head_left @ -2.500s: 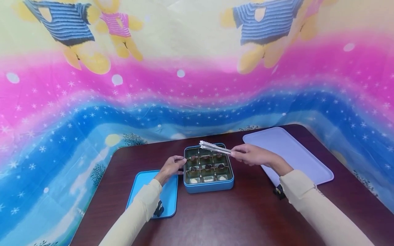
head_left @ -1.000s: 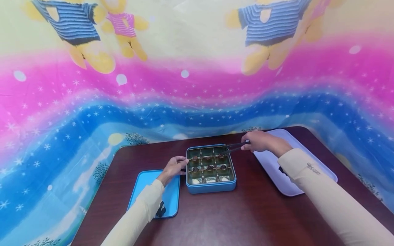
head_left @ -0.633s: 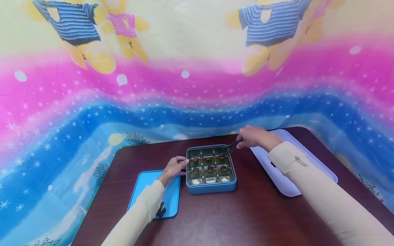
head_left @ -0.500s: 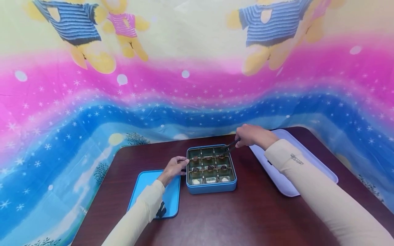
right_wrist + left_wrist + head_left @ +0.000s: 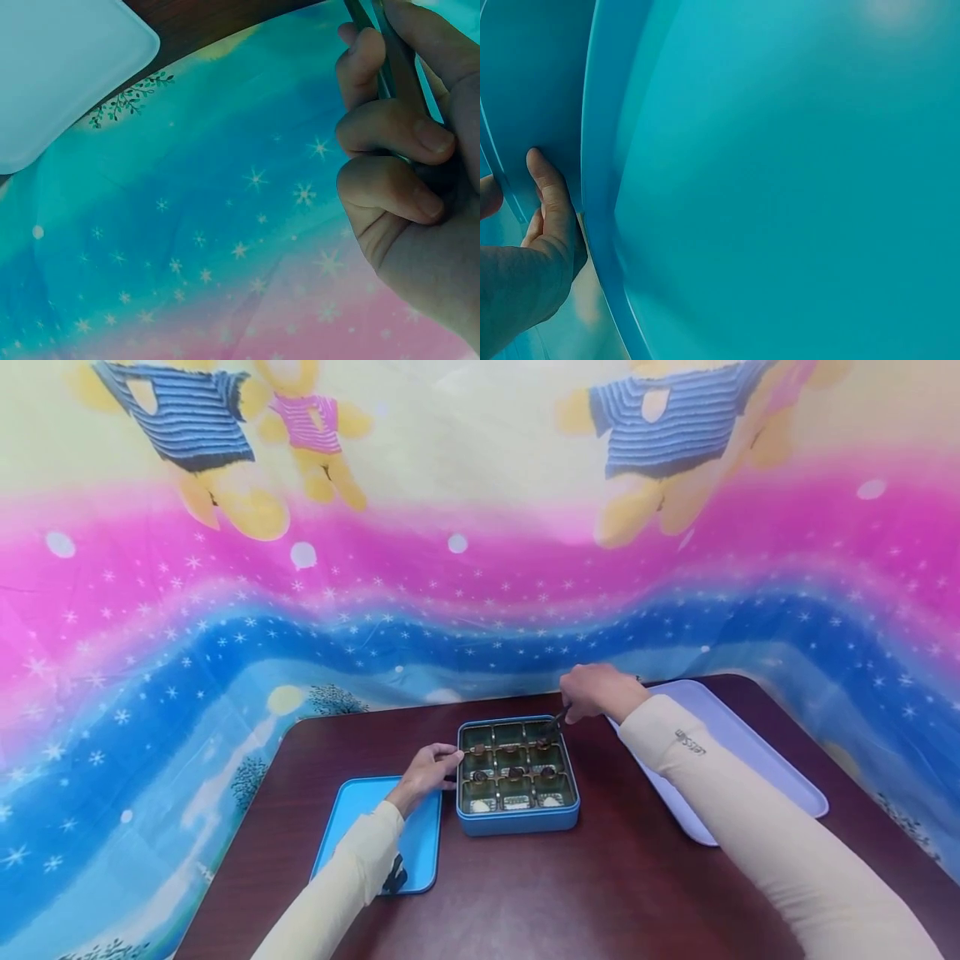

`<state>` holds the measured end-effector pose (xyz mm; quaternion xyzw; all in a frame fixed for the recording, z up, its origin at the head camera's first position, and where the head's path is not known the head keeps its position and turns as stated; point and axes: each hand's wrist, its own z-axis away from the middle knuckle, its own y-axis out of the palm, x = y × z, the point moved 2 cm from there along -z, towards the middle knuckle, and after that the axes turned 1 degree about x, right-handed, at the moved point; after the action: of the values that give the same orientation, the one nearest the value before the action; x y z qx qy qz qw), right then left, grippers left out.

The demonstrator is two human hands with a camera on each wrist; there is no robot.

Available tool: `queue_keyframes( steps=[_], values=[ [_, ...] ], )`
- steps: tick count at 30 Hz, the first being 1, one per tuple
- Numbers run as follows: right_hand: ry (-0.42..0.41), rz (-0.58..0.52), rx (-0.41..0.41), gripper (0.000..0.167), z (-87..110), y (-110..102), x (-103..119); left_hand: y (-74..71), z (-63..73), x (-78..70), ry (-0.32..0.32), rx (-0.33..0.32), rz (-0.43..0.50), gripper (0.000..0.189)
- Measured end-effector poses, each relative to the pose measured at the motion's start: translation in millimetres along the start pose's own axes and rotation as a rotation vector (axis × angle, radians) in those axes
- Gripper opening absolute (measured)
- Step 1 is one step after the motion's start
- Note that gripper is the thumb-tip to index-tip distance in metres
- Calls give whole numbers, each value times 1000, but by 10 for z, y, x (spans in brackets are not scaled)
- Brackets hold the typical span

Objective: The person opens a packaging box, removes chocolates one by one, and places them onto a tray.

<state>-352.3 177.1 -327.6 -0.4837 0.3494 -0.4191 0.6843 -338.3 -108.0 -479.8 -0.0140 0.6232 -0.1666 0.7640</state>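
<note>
A square blue tin [image 5: 517,823] stands mid-table. Its gold insert is divided into several compartments, with dark brown chocolates [image 5: 516,772] in the rear and middle rows and pale pieces [image 5: 516,804] in the front row. At the tin's left side is my left hand [image 5: 427,770], its fairly straight fingers touching the wall and rim; the left wrist view shows a finger [image 5: 549,184] along the blue wall. My right hand [image 5: 600,689] grips metal tongs [image 5: 405,75], fingers curled round the handles. The tongs slant down into the back right compartment, their tips hidden there.
Left of the tin lies a flat blue lid [image 5: 420,843], partly under my left forearm. A pale lavender tray [image 5: 738,764] is at the right, partly behind my right sleeve. A patterned cloth [image 5: 450,602] hangs behind the dark wooden table [image 5: 570,893].
My right hand swung right from above the tin, then came back left and tilted the tongs down into the back right compartment. My left hand stays at the tin's side.
</note>
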Motion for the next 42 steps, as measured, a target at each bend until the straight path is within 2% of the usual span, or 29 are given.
queue_keyframes(
  steps=[12,17,18,23,26,37,42],
  values=[
    [-3,2,25,17,-101,30,29,-6,-10,2,-8,-3,6,46],
    [-12,-11,29,13,-102,37,25,-2,-20,9,0,-1,4,47],
    [-16,-10,25,15,-102,40,26,-1,-21,11,4,-1,1,47],
    [-44,-5,-9,48,-103,61,27,-4,-24,12,-2,-5,1,46],
    [-65,-10,-26,55,-104,79,20,-6,-23,14,-3,-7,1,46],
    [-132,-81,-10,53,-67,62,-29,-5,-20,16,-6,-8,-1,46],
    [-143,-129,5,39,-10,5,-67,-4,-25,24,-5,-10,-3,46]
  ],
)
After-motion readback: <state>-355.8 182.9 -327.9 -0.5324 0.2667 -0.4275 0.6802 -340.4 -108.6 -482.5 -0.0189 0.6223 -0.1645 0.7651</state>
